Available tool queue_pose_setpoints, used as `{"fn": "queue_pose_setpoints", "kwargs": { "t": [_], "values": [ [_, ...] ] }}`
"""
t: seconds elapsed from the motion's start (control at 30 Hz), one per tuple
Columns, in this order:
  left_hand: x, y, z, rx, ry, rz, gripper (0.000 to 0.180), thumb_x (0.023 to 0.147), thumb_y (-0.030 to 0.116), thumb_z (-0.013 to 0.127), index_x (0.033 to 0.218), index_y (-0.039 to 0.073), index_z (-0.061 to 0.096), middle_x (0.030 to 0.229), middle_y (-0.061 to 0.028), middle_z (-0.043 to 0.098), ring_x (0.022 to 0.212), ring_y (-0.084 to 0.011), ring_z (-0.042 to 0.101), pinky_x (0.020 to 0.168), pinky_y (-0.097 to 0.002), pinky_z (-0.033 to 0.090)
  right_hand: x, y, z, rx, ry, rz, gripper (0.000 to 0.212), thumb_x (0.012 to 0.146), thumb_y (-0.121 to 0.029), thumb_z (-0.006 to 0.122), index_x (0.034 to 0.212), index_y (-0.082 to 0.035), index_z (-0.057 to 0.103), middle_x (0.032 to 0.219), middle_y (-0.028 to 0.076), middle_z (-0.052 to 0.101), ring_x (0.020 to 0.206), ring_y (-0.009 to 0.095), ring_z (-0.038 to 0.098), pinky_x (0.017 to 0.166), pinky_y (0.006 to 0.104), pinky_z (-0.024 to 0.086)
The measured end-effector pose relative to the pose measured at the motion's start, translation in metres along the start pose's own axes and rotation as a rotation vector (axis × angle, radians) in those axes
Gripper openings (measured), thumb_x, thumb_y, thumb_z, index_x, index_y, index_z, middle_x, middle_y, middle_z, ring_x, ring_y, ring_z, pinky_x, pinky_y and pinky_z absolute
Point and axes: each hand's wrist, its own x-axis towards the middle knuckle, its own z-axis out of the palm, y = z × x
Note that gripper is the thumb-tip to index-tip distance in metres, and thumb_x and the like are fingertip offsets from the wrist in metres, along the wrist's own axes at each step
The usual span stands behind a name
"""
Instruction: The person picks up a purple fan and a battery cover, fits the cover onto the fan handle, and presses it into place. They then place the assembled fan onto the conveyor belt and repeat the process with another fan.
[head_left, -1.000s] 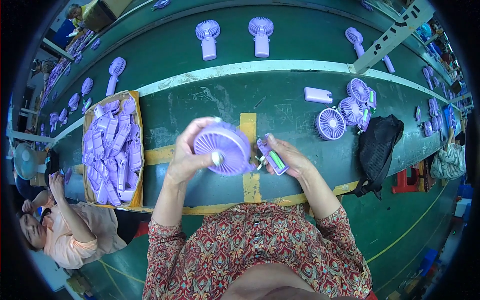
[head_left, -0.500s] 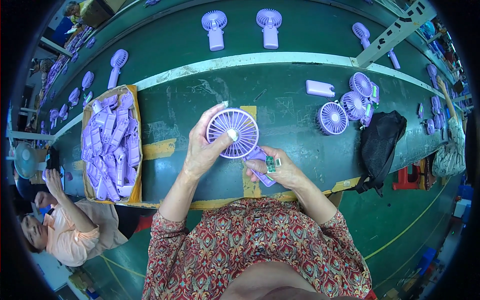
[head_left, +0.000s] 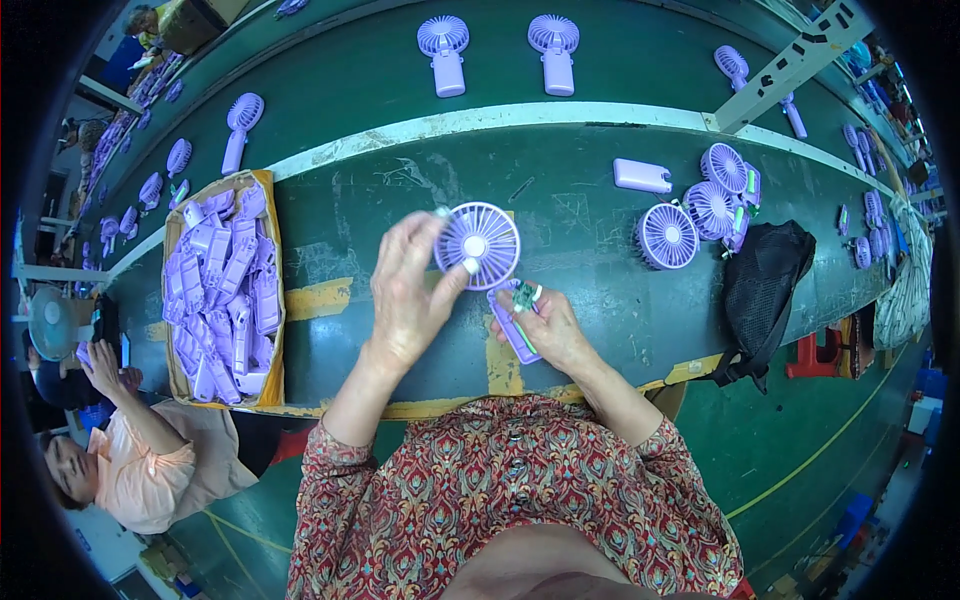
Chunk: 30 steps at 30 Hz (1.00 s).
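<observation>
A purple handheld fan (head_left: 478,246) is in front of me, its round grille up and its handle slanting down to the right. The handle is uncovered, with a green strip showing inside. My right hand (head_left: 562,335) grips the handle, fingers closed. A small green circuit board (head_left: 524,296) sits at the right thumb and fingertips, near the top of the handle. My left hand (head_left: 408,290), slightly blurred, is spread beside the grille's left side. Its thumb tip is at the lower rim, and I cannot tell whether it touches. White coverings are on some fingertips.
A box (head_left: 277,300) of purple handle shells stands at left. At right lie several fan heads (head_left: 667,237), a purple cover (head_left: 642,176) and a black mesh bag (head_left: 768,290). Beyond a white rail (head_left: 450,122), finished-looking fans (head_left: 443,55) lie on a green belt. A co-worker (head_left: 140,460) sits at left.
My left hand has loosened from the grille, its thumb moving off the centre toward the rim. The handle has turned more upright, and the circuit board has moved up and left with my right hand.
</observation>
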Motion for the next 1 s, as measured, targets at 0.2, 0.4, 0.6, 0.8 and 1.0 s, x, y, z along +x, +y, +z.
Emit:
{"fn": "queue_pose_setpoints", "kwargs": {
  "t": [0.2,0.4,0.6,0.8,1.0],
  "values": [
    [-0.023,0.025,0.018,-0.142,-0.196,0.008,0.026,0.07,0.007,0.072,0.093,0.002,0.062,0.079,-0.0097,0.064,0.072,-0.0233,0.063,0.064,-0.0326,0.051,0.012,0.007,0.006,-0.186,0.095,-0.072,0.023,0.093,-0.015,0.044,0.097,0.003,0.056,0.073,0.009,0.063,0.065,0.014,0.064,0.055,0.0272,0.051],
    [-0.027,0.012,0.02,-0.152,-0.27,-0.182,0.017,0.075,0.008,0.066,0.09,0.001,0.061,0.076,-0.0124,0.066,0.068,-0.0271,0.065,0.06,-0.035,0.052,0.018,0.011,0.003,0.135,0.101,0.092,0.026,0.095,-0.021,0.047,0.099,0.003,0.055,0.077,0.008,0.063,0.063,0.014,0.062,0.055,0.0275,0.051],
    [-0.028,0.007,0.015,-0.125,-0.355,-0.316,0.011,0.078,0.009,0.062,0.086,0.001,0.06,0.074,-0.0153,0.066,0.067,-0.0302,0.065,0.059,-0.0385,0.051,0.013,0.005,-0.002,0.206,0.012,0.135,0.033,0.095,-0.028,0.047,0.107,0.002,0.052,0.088,0.011,0.063,0.071,0.016,0.064,0.063,0.0274,0.054],
    [-0.029,0.009,0.015,-0.103,-0.378,-0.242,0.012,0.08,0.005,0.06,0.09,-0.001,0.06,0.076,-0.0165,0.064,0.067,-0.0282,0.065,0.059,-0.0356,0.049,0.012,0.002,-0.008,0.432,-0.028,0.198,0.045,0.095,-0.039,0.042,0.111,0.001,0.051,0.094,0.014,0.063,0.077,0.02,0.065,0.064,0.0275,0.054],
    [-0.032,0.011,0.024,-0.266,-0.369,-0.322,0.01,0.083,0.005,0.057,0.09,-0.002,0.058,0.078,-0.0174,0.063,0.068,-0.0295,0.065,0.059,-0.0351,0.049,0.014,0.004,-0.01,0.419,0.006,0.236,0.045,0.095,-0.04,0.042,0.11,0.001,0.053,0.094,0.013,0.063,0.079,0.02,0.066,0.062,0.0275,0.054]
  ]
}}
